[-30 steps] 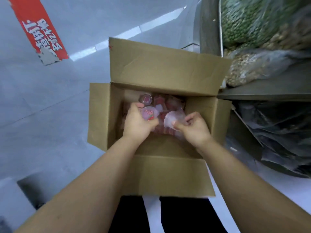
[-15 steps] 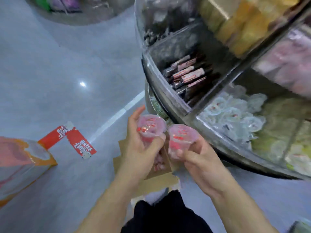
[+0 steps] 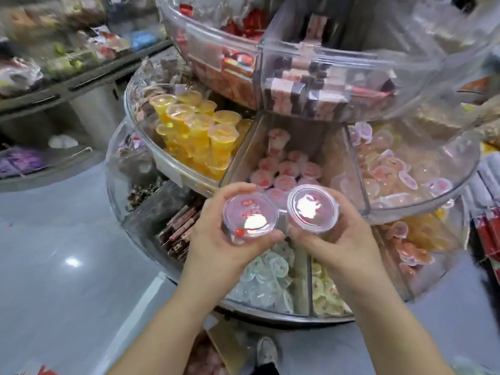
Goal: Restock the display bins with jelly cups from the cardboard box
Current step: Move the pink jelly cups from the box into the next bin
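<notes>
Jelly cups, 2 clear plastic tubs of pink jelly: left hand point(image 3: 216, 239) grips one point(image 3: 250, 215), right hand point(image 3: 341, 239) grips the other point(image 3: 312, 208). Delivery step; next, likely lower both into the pink-cup bin point(image 3: 284, 169) just beyond the fingers.

Both forearms are showing bare with no sleeves, watch or rings, the left hand point(image 3: 216, 240) and right hand point(image 3: 341, 243) are ungloved, and below them a white shoe point(image 3: 266, 350) is poking out under dark trousers point(image 3: 266, 369).

Glossy film lids are seen on the clear plastic jelly cups point(image 3: 250, 214), and the display bins point(image 3: 362, 209) are formed of transparent, shiny plastic.
</notes>
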Demonstrator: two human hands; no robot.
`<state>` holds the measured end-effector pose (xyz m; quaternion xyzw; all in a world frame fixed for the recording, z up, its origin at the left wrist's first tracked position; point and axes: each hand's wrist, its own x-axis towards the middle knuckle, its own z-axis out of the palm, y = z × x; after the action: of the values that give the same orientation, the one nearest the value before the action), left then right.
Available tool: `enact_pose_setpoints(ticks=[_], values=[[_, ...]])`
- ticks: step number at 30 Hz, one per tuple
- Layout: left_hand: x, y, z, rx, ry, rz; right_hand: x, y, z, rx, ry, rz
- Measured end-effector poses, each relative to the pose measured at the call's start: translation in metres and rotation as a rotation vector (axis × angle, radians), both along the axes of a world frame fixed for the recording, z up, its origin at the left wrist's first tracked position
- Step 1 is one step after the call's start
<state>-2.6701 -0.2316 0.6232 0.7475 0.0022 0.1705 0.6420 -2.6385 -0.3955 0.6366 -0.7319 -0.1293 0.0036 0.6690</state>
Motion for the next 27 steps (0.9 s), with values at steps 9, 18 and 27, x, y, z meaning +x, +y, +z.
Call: enact_pose_setpoints(ticks=[9, 18, 27], values=[[0.148, -0.039, -0.014, 0.132, 0.143, 0.181, 0.178, -0.012, -0.022, -0.246, 0.107, -0.166], [0.233, -0.044, -0.057, 0.443, 0.401, 0.213, 0.263, 0.004, -0.079, -0.374, 0.223, -0.38], [0.235, -0.047, -0.061, 0.618, 0.509, 0.226, 0.266, 0.005, -0.085, -0.333, 0.252, -0.42]])
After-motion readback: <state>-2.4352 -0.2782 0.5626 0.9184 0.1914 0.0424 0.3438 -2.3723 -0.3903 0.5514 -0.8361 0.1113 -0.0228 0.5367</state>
